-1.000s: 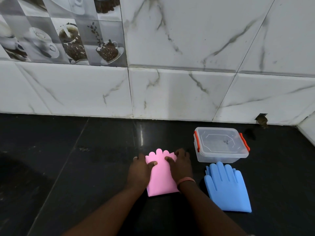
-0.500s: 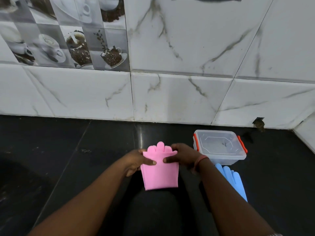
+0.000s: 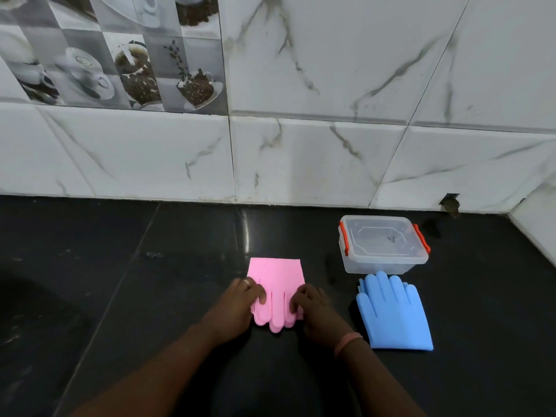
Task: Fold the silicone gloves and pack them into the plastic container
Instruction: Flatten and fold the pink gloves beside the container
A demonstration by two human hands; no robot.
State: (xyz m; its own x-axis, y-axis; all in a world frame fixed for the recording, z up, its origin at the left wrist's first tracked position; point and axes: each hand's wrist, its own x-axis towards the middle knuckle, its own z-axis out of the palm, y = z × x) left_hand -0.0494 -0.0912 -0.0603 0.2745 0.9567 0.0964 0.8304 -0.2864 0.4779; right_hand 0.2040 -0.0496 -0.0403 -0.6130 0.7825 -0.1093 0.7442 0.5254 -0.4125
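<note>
The pink silicone gloves lie flat on the black counter, cuff end towards the wall, fingers pointing at me. My left hand presses on their left finger side and my right hand on the right finger side, fingertips on the pink silicone. The blue silicone gloves lie flat to the right, fingers towards the wall. Behind them stands the clear plastic container with orange clips, its lid on.
The black counter runs to a white marble-tiled wall close behind the container. A side wall closes the far right corner. A small dark hole sits at the wall's base.
The pink gloves were lifted off the counter, turned end for end and laid down again; their fingers now point at me instead of at the wall. Both hands followed.
</note>
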